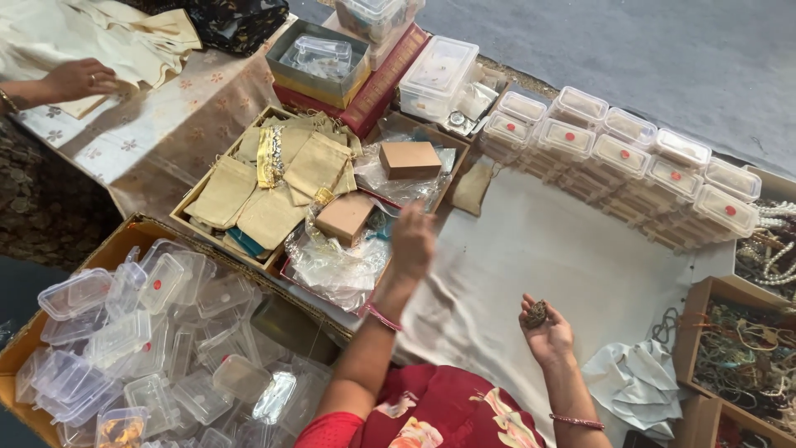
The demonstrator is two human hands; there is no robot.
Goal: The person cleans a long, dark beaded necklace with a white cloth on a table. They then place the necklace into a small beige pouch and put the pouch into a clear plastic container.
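The right hand (547, 330) cups a small dark bead (536, 313) in a loose, open-palmed grip, and the left hand (412, 241) hangs empty with fingers loose over a brown box (345, 217), not touching it yet.

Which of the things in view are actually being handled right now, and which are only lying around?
In hand:
- right hand cupping a small dark ornament
- left hand reaching over the small brown box

Lying about:
- empty clear plastic boxes
- beige cloth pouches
- rows of lidded boxes
- crumpled pale cloth
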